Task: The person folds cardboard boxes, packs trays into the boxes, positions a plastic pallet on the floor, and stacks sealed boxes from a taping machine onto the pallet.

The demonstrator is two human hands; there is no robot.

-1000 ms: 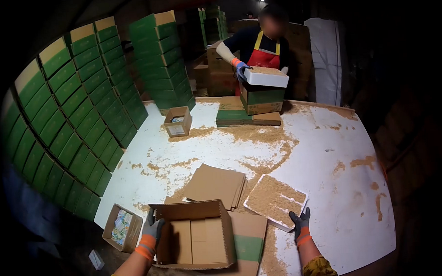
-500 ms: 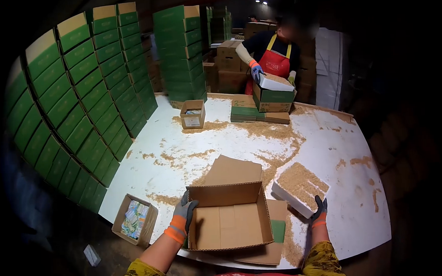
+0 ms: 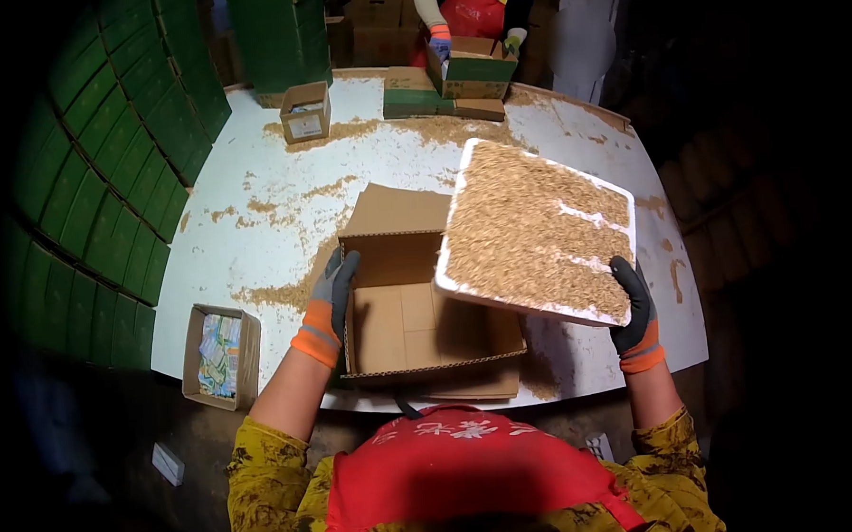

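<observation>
My right hand (image 3: 634,300), in a dark glove with an orange cuff, grips the near right corner of a white foam tray (image 3: 473,289). Tan shavings (image 3: 529,223) fill that tray, with white ridges showing through. It is raised and tilted, its left part over the right side of an open cardboard box (image 3: 428,309). My left hand (image 3: 334,281) holds the box's left wall, thumb inside and fingers along the outside. The inside of the box is bare brown cardboard where I can see it. Flattened cardboard (image 3: 469,390) lies partly under the box.
Across the white table (image 3: 393,158), a co-worker's gloved hands (image 3: 440,49) are at a green box (image 3: 479,73). Small cartons (image 3: 307,114) with packets stand at the back and at the left edge (image 3: 223,356). Green boxes (image 3: 90,186) are stacked at left. Shavings lie scattered.
My right hand has lifted the foam tray off the table and brought it up and left, over the box's right side. The co-worker's white tray has gone down into the green box. My view tilted downward.
</observation>
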